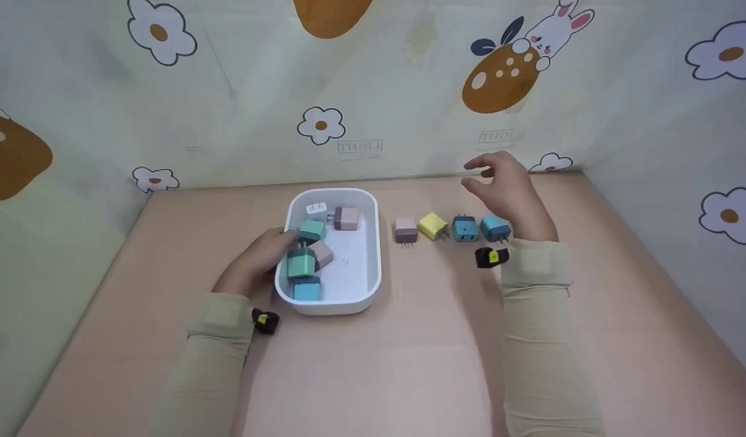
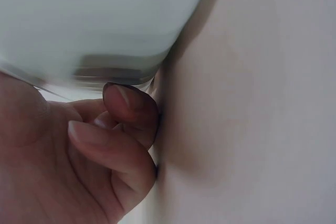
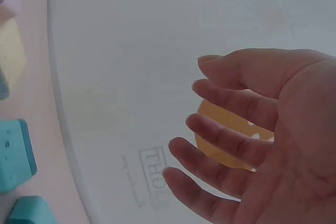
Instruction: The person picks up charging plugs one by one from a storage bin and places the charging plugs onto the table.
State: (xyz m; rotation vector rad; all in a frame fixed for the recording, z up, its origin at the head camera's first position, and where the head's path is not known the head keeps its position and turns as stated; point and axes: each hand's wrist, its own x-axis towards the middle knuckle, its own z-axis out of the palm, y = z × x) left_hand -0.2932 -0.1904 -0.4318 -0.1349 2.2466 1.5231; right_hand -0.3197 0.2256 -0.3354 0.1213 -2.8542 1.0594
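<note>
On the pale pink table a white tray stands as the landmark, holding a jumble of small plug adapters: a white one at its far end, a mauve one beside that, a green one and a larger green one against its left wall, a second mauve one tucked between them, and a light blue one at its near end. Against the tray's left wall rests the left hand, its fingers reaching over the rim toward the green adapters; the left wrist view shows its fingers curled against the tray's outer wall, gripping the rim. To the right of the tray four adapters lie in a row on the table: a mauve one nearest the tray, then a yellow one, a dark blue one and another blue one farthest out. Above and just behind the far end of that row hovers the right hand, open, fingers spread and loosely extended, holding nothing. Behind the tray rises a backdrop printed with flowers and rabbits.
</note>
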